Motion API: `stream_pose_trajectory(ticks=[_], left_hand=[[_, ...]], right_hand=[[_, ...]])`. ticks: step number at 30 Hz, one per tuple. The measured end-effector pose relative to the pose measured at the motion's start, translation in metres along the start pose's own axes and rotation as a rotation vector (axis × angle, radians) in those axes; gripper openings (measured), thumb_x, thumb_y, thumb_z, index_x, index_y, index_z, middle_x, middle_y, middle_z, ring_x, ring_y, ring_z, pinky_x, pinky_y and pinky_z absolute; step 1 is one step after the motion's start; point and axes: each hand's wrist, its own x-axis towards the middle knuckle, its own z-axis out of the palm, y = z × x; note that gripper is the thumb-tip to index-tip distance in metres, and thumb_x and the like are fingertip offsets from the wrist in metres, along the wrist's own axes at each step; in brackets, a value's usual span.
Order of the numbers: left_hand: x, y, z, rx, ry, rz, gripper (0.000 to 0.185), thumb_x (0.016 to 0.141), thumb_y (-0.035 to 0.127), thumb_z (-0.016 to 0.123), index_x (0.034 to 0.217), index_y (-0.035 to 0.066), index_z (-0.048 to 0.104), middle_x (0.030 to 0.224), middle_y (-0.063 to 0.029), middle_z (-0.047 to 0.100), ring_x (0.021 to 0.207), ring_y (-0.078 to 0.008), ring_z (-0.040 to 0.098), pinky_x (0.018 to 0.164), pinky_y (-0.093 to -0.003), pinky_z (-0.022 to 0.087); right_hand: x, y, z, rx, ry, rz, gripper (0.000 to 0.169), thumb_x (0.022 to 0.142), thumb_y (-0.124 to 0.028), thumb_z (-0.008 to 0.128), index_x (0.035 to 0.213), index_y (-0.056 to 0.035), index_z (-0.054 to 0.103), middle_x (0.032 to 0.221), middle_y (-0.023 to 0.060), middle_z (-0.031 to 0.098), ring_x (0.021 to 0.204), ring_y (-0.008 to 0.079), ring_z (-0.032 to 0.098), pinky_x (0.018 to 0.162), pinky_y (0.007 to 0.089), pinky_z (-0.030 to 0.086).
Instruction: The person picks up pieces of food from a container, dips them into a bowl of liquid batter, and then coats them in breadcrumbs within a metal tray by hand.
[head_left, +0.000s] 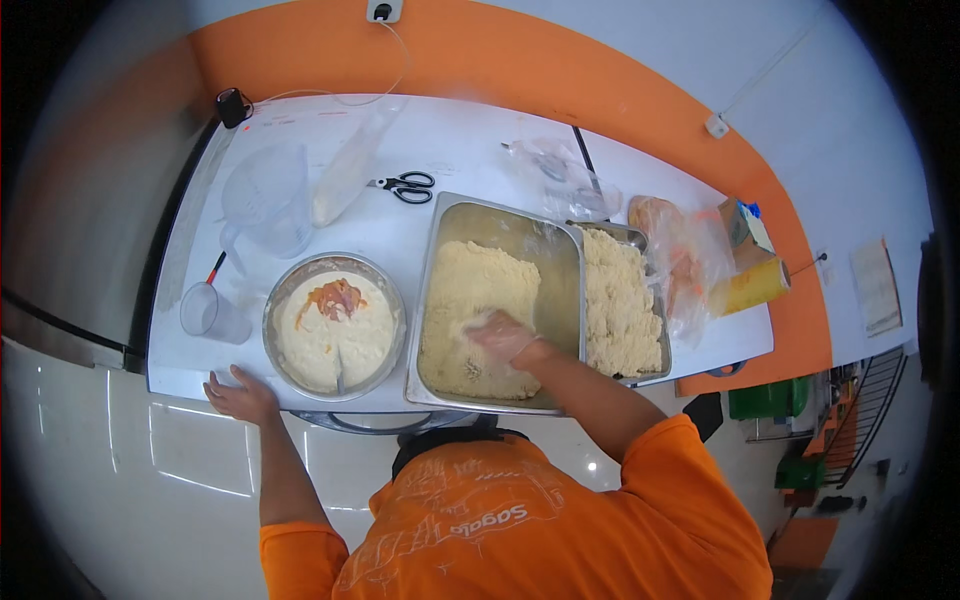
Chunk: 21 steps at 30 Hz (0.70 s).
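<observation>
My right hand (504, 335), in a thin clear glove, is down in the pale crumbs (480, 277) inside a deep steel pan (562, 247); its fingertips are partly hidden, so any grip cannot be told. Bare, my left hand (241, 396) rests at the table's near edge with fingers spread. Between the hands stands a round metal bowl (401, 311) of cream-coloured batter (307, 345), with a raw pinkish-orange piece (336, 298) on top and a utensil handle (340, 375) standing in it. A second tray of coarse crumbs (619, 307) adjoins the deep pan on the right.
Black-handled scissors (411, 186), a filled plastic bag (345, 180) and a clear measuring jug (266, 199) lie beyond the bowl. At left is a clear plastic cup (204, 311). Plastic bags (686, 255), a yellow roll (754, 287) and a cardboard box (746, 232) occupy the right end.
</observation>
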Motion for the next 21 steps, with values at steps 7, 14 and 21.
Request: stream_pose_trajectory(ticks=[7, 14, 21], left_hand=[[-0.001, 0.009, -0.002, -0.018, -0.019, -0.019, 0.052, 0.09, 0.039, 0.047, 0.128, 0.003, 0.041, 0.137, -0.0208, 0.029, 0.129, -0.0365, 0.025, 0.104, -0.0494, 0.026], [-0.002, 0.003, -0.005, -0.039, -0.026, -0.033, 0.053, 0.09, 0.041, 0.047, 0.128, 0.004, 0.041, 0.137, -0.0207, 0.029, 0.129, -0.0362, 0.024, 0.104, -0.0497, 0.025], [-0.002, 0.003, 0.001, -0.031, -0.015, -0.026, 0.054, 0.089, 0.042, 0.048, 0.127, 0.005, 0.042, 0.137, -0.0196, 0.03, 0.129, -0.0362, 0.026, 0.103, -0.0503, 0.026]], right_hand=[[0.047, 0.026, -0.028, 0.474, 0.136, 0.588, 0.079, 0.083, -0.049, 0.049, 0.135, 0.007, 0.03, 0.134, 0.0281, 0.039, 0.127, 0.0377, 0.036, 0.104, 0.0405, 0.031], [0.028, 0.02, -0.015, 0.134, -0.104, 0.401, 0.091, 0.075, -0.052, 0.055, 0.134, 0.0105, 0.027, 0.129, 0.0316, 0.04, 0.123, 0.0402, 0.038, 0.103, 0.0393, 0.031], [0.022, 0.002, 0.006, 0.106, 0.091, 0.43, 0.077, 0.079, -0.045, 0.052, 0.134, 0.0048, 0.033, 0.138, 0.0248, 0.036, 0.131, 0.0355, 0.03, 0.108, 0.0433, 0.021]])
